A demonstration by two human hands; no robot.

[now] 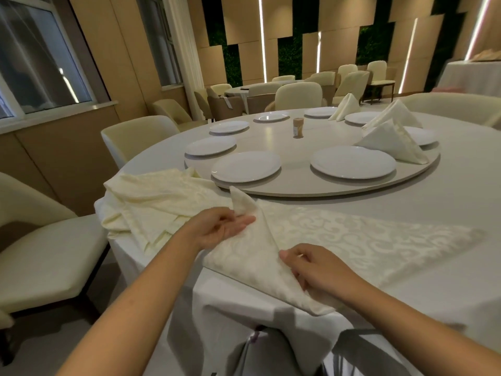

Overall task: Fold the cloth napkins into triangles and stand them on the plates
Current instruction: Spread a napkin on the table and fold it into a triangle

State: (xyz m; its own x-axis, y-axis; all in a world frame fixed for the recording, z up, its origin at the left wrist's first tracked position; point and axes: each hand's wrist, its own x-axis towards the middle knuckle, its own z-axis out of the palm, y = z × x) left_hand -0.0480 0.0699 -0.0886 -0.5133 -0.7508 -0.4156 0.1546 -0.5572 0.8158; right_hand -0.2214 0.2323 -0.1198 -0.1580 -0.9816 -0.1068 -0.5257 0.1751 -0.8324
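Observation:
A cream patterned napkin [311,237] lies on the near edge of the round table, its left part folded over into a flap. My left hand [219,226] pinches the raised corner of that flap. My right hand [320,270] grips the flap's lower edge near the table rim. A pile of unfolded cream napkins [160,204] sits to the left. White plates [246,166] [353,162] ring the turntable [292,185]. Three folded triangular napkins [393,143] [391,116] [345,107] stand on plates at the far right.
A small wooden toothpick holder [298,127] stands mid-turntable. Cream chairs [46,256] [138,137] surround the table on the left. Another round table [254,88] with chairs stands behind, and a draped table [471,77] is at the far right.

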